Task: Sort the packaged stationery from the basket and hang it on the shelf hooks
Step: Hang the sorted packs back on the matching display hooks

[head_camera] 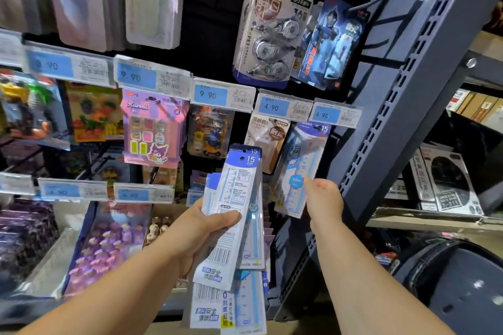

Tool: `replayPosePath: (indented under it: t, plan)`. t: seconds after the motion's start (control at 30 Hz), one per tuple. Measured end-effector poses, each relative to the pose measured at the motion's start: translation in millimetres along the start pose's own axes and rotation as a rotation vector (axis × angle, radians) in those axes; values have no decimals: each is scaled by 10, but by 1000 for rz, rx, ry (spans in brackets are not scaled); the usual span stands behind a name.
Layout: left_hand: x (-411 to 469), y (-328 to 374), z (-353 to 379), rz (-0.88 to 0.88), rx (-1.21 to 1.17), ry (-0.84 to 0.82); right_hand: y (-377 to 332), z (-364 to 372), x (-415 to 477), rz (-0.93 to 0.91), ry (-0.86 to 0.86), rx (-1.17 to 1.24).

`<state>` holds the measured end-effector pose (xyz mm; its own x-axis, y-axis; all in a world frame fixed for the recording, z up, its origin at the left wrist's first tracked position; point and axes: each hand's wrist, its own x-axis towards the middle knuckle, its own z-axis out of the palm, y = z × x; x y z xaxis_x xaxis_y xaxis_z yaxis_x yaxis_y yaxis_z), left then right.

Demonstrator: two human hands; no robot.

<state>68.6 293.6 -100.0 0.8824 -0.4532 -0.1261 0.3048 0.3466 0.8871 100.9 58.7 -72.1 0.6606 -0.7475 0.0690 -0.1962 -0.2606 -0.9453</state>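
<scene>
The left hand (206, 228), well left of the grey shelf post (394, 122), grips a fanned bunch of rulers (239, 198). Its thumb is pressed across the front of the top pack and the other fingers are curled behind. The packs are long, white and pale blue, marked "15 cm" on a blue header with a punched hole, and have barcodes lower down. They stand upright, tilted slightly toward the post, and more of them hang below the hand.

Between that bunch and the post, a matching hung pack (299, 166) sits on a hook (317, 126) under a blue 4.90 tag (336, 115), its lower end swung out to the left. The right hand (324, 198), just left of the post, touches that pack's lower right edge, one fingertip on its front beside a round blue sticker. Its other fingers are hidden, so whether it pinches the pack I cannot tell.
</scene>
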Motion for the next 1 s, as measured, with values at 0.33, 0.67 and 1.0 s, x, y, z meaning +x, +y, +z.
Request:
replayPosePath:
  t: [0.33, 0.67, 1.0]
  plan:
    - [-50, -85, 48, 52, -79, 28, -293, 101, -844, -274, -622, -160]
    - [241, -220, 73, 40, -360, 279, -219, 169, -962, -248, -585, -232]
    - [-75, -115, 223, -110, -361, 130, -209, 281, -920, -222, -526, -123]
